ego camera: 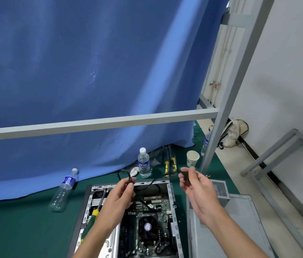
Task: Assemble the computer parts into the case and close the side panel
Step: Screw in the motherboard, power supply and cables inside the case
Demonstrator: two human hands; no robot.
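Head view: both hands up over open case [171, 202]. Left hand [122, 192] pinches black cable [158, 179] loop. Right hand [193, 185] pinches cable's plug end. Cable runs side to side between hands, then drops into case below, nearer left hand.

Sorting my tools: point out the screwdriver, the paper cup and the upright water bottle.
screwdriver [93, 216]: head view, on its green and yellow handle.
paper cup [192, 158]: head view, on its side wall.
upright water bottle [144, 164]: head view, on its label.
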